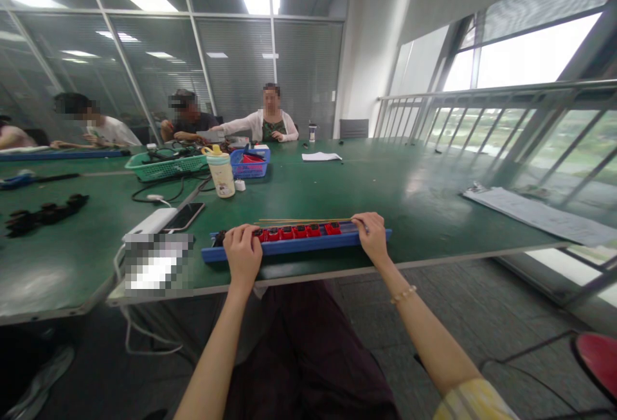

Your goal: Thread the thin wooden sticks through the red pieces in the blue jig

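Observation:
A long blue trough (299, 248) lies along the near edge of the table. Inside it stands a row of several small red blocks with black tops (288, 233). My left hand (243, 250) is closed over the trough's left part, next to a black piece (220, 238) at that end. Near the right end, my right hand (371, 234) has its fingers curled down into the trough; what they pinch, if anything, is hidden. Behind the trough's far side lies a thin tan stick (299, 220).
To the left are a phone (186, 216), a white power bank (150, 224) with cables, a yellow-lidded cup (221, 175), a green basket (166, 168) and a blue basket (250, 168). A clipboard (535, 211) lies right. Several people sit across the table (414, 189).

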The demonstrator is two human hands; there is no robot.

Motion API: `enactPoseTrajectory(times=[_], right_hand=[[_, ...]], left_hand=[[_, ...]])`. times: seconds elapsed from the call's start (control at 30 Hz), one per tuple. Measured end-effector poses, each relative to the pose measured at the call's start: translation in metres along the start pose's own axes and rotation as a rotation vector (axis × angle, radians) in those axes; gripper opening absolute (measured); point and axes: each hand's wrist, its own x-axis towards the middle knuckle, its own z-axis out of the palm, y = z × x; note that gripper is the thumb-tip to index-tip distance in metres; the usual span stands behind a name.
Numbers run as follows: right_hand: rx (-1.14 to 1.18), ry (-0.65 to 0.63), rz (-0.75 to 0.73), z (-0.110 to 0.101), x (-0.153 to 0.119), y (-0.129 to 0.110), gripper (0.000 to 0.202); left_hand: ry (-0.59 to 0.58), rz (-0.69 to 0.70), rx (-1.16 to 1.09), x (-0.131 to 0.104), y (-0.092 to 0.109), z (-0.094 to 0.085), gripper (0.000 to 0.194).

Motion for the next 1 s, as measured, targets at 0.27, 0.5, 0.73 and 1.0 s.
enactPoseTrajectory(times=[0.27,0.5,0.73,1.0], right_hand=[[0.003,0.032,-0.002,0.0,-0.0004,0.0013,0.019],[0.005,0.021,0.012,0.0023,-0.0025,0.0052,0.019],[-0.006,-0.017,0.001,0.0037,-0.0036,0.0074,0.019],[-0.019,-0.066,-0.009,0.0037,-0.0041,0.0086,0.019]], left_hand=[[0.015,0.009,0.01,-0.0003,0.0,0.0009,0.028],[0.001,-0.021,0.04,0.0001,0.0011,0.0005,0.022],[-0.003,-0.012,0.032,0.0004,0.0015,-0.0001,0.022],[-0.063,0.077,-0.009,0.0,0.0023,-0.001,0.027]])
